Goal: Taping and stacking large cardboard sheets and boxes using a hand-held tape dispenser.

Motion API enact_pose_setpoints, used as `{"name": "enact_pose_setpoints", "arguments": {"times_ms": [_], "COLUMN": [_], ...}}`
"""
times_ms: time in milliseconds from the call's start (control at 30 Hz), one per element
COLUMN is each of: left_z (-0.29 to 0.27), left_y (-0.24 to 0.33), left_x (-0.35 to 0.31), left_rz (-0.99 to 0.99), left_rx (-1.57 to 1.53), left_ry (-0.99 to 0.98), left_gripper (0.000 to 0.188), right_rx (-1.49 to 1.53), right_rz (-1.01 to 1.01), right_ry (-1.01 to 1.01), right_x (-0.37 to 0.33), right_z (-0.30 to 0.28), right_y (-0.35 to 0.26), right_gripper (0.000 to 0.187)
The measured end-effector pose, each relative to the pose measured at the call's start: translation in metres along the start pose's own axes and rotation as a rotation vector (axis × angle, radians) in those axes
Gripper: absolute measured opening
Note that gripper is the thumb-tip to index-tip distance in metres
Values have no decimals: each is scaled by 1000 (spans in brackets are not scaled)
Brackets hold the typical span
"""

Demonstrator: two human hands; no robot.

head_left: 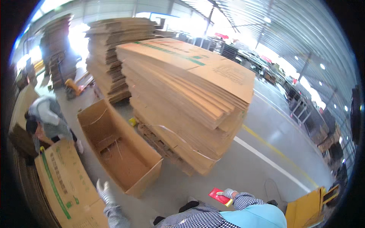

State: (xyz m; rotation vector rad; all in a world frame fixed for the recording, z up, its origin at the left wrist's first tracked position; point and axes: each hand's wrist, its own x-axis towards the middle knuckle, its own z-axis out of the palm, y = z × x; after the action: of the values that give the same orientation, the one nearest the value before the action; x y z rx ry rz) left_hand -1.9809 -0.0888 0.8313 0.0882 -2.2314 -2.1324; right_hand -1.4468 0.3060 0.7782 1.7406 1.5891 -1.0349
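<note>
My left hand (105, 192), in a pale glove, is raised beside a flat printed cardboard sheet (62, 176) with a green stripe. Its fingers stretch out and it holds nothing; whether it touches the sheet's edge I cannot tell. My right hand (228, 193), in a striped glove, is closed on a flat red packet (218, 195) with a yellowish edge, held low in front of my body. Between the sheet and a tall stack stands an open cardboard box (148, 178), with a few loose strips on its bottom.
A tall stack of flattened cartons (182, 114) on a wooden pallet (163, 146) fills the middle. Another stack (110, 57) rises behind it. On the left, a person (51, 114) bends over the sheet's far end. A yellow metal piece (306, 207) stands at lower right.
</note>
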Motion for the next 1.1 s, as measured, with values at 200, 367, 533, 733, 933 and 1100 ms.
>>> {"name": "enact_pose_setpoints", "arguments": {"times_ms": [200,367,533,733,933,1100], "left_z": [227,362,417,311,158,202], "left_y": [258,318,314,323,270,285], "left_x": [-77,-138,-112,-36,107,109], "left_rz": [1118,1485,1381,1481,-9,-345], "left_rx": [94,25,931,957,-678,-703], "left_ry": [-471,-559,-722,-617,-672,-633], "left_gripper": [45,48,57,45,60,53], "right_rx": [509,661,627,1322,1979,2079], "right_rz": [18,61,-20,-308,-785,-1047], "right_ry": [-61,-4,28,-121,-332,-211], "right_x": [30,54,72,12,-68,-51], "right_z": [70,106,135,119,66,3], "right_y": [1,-4,-23,-49,-49,-70], "right_gripper": [77,74,80,66,64,68]}}
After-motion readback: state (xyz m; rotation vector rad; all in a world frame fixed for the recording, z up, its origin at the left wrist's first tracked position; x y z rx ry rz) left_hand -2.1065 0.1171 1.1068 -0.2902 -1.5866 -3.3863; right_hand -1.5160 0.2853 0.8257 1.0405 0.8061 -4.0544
